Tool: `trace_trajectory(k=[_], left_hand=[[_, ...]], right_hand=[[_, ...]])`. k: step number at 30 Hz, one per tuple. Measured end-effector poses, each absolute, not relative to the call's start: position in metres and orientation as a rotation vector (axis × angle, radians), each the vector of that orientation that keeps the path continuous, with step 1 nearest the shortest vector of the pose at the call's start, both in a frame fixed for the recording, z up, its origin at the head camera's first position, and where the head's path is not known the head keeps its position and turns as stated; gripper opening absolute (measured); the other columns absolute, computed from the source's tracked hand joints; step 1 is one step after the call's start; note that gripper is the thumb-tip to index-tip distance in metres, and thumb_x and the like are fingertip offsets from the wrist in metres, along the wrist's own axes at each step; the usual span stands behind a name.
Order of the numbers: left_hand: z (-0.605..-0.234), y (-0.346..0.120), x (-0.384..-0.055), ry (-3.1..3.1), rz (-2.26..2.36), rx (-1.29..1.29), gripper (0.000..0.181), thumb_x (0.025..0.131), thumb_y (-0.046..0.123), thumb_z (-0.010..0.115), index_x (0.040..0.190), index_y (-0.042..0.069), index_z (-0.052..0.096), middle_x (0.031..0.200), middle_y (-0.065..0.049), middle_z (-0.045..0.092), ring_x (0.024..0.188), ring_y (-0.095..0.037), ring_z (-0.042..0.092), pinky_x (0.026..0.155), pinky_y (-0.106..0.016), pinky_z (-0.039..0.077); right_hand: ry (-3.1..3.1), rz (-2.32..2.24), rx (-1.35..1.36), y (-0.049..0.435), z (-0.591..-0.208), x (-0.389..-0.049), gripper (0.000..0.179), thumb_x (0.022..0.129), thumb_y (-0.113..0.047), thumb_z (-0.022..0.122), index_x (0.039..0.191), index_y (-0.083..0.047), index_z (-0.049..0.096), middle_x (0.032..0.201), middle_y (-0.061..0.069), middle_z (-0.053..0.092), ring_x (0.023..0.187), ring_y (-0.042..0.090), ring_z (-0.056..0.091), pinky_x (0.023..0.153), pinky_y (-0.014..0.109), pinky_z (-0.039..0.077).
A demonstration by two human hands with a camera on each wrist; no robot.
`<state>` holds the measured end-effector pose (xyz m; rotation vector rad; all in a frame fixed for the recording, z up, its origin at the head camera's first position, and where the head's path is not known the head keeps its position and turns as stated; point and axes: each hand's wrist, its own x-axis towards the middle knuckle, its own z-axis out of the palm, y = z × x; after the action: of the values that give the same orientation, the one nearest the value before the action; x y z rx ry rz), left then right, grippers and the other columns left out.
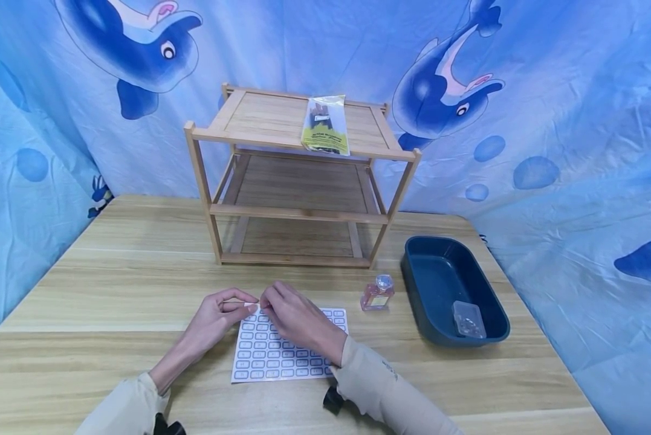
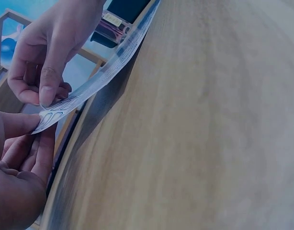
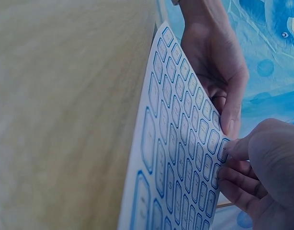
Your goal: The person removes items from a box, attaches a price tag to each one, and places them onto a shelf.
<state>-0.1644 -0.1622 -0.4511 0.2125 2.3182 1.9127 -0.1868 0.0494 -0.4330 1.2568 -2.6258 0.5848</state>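
Label sheet (image 1: 273, 356) lies on the near middle of the table (image 1: 113, 290), its far left corner raised off the wood. It could crease there, or a label (image 3: 213, 141) tear, if the hands pulled unevenly. Left hand (image 1: 213, 320) pinches that corner, thumb and fingers parted only by the sheet; right hand (image 1: 292, 317) nips the far edge just beside, nearly closed, though whether a label has come loose I cannot tell.

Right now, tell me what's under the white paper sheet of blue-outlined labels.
Fingers of the left hand are under the raised far-left corner of the sheet; pale wooden tabletop shows below. The rest beneath is hidden.
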Motion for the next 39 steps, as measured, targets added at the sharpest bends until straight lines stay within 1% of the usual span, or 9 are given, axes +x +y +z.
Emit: trace_trajectory(k=[5, 10, 19, 24, 30, 32, 35, 37, 39], left_hand=[[-0.450, -0.162, -0.164, 2.340, 1.896, 0.190, 0.024, 0.098, 0.010, 0.069, 0.117, -0.005, 0.067, 0.104, -0.017, 0.077, 0.094, -0.023, 0.075, 0.078, -0.024, 0.055], [-0.449, -0.161, -0.163, 2.353, 1.896, 0.180, 0.026, 0.098, 0.012, 0.071, 0.117, -0.006, 0.067, 0.098, -0.017, 0.077, 0.090, -0.023, 0.075, 0.072, -0.023, 0.052], [-0.449, -0.161, -0.162, 2.388, 1.879, 0.162, 0.025, 0.098, 0.011, 0.071, 0.117, -0.005, 0.067, 0.097, -0.016, 0.077, 0.088, -0.021, 0.075, 0.078, -0.024, 0.054], [-0.450, -0.162, -0.162, 2.371, 1.898, 0.173, 0.025, 0.097, 0.009, 0.070, 0.116, -0.007, 0.066, 0.099, -0.019, 0.077, 0.087, -0.024, 0.075, 0.075, -0.025, 0.056], [-0.452, -0.160, -0.161, 2.407, 1.900, 0.164, 0.023, 0.096, 0.005, 0.071, 0.115, -0.007, 0.067, 0.104, -0.021, 0.076, 0.088, -0.025, 0.075, 0.070, -0.025, 0.058], [-0.452, -0.159, -0.161, 2.490, 1.854, 0.170, 0.019, 0.094, 0.003, 0.071, 0.112, -0.005, 0.069, 0.100, -0.018, 0.077, 0.087, -0.023, 0.074, 0.071, -0.024, 0.057], [-0.452, -0.158, -0.161, 2.658, 1.741, 0.209, 0.013, 0.091, -0.001, 0.072, 0.105, -0.002, 0.073, 0.090, -0.010, 0.076, 0.082, -0.020, 0.070, 0.071, -0.023, 0.056], [-0.451, -0.158, -0.161, 2.775, 1.649, 0.241, 0.011, 0.089, -0.003, 0.073, 0.100, 0.001, 0.074, 0.084, -0.004, 0.072, 0.078, -0.018, 0.065, 0.069, -0.024, 0.054], [-0.451, -0.157, -0.161, 2.860, 1.572, 0.263, 0.011, 0.088, -0.004, 0.073, 0.096, 0.003, 0.075, 0.081, -0.001, 0.068, 0.075, -0.017, 0.061, 0.066, -0.024, 0.052]], right_hand=[[-2.645, 0.629, 1.258, 0.050, -0.433, -0.186, 0.005, 0.104, -0.010, 0.062, 0.108, -0.010, 0.061, 0.102, -0.003, 0.054, 0.089, 0.005, 0.050, 0.075, 0.006, 0.045], [-2.644, 0.711, 1.255, 0.052, -0.434, -0.187, 0.005, 0.103, -0.009, 0.063, 0.108, -0.009, 0.061, 0.101, -0.002, 0.055, 0.089, 0.005, 0.052, 0.077, 0.007, 0.046], [-2.623, 0.816, 1.247, 0.056, -0.436, -0.189, 0.005, 0.103, -0.009, 0.064, 0.107, -0.008, 0.061, 0.101, -0.002, 0.056, 0.088, 0.005, 0.054, 0.079, 0.007, 0.048], [-2.604, 0.909, 1.247, 0.057, -0.436, -0.189, 0.007, 0.103, -0.008, 0.063, 0.110, -0.006, 0.060, 0.101, 0.001, 0.059, 0.088, 0.006, 0.056, 0.079, 0.009, 0.049], [-2.635, 0.983, 1.208, 0.060, -0.434, -0.190, 0.007, 0.105, -0.008, 0.060, 0.111, -0.007, 0.059, 0.102, 0.000, 0.059, 0.086, 0.005, 0.055, 0.074, 0.011, 0.049], [-2.644, 0.999, 1.197, 0.062, -0.434, -0.190, 0.006, 0.105, -0.008, 0.060, 0.111, -0.008, 0.059, 0.102, -0.001, 0.058, 0.086, 0.004, 0.055, 0.074, 0.012, 0.049], [-2.640, 1.032, 1.190, 0.065, -0.433, -0.190, 0.005, 0.105, -0.008, 0.060, 0.109, -0.009, 0.059, 0.101, -0.001, 0.058, 0.086, 0.005, 0.055, 0.074, 0.013, 0.050], [-2.632, 1.050, 1.191, 0.068, -0.433, -0.191, 0.005, 0.104, -0.007, 0.060, 0.108, -0.009, 0.058, 0.100, -0.002, 0.058, 0.086, 0.006, 0.055, 0.075, 0.013, 0.050], [-2.632, 1.063, 1.184, 0.071, -0.433, -0.191, 0.005, 0.104, -0.007, 0.061, 0.108, -0.009, 0.058, 0.099, -0.003, 0.058, 0.087, 0.006, 0.056, 0.075, 0.014, 0.051]])
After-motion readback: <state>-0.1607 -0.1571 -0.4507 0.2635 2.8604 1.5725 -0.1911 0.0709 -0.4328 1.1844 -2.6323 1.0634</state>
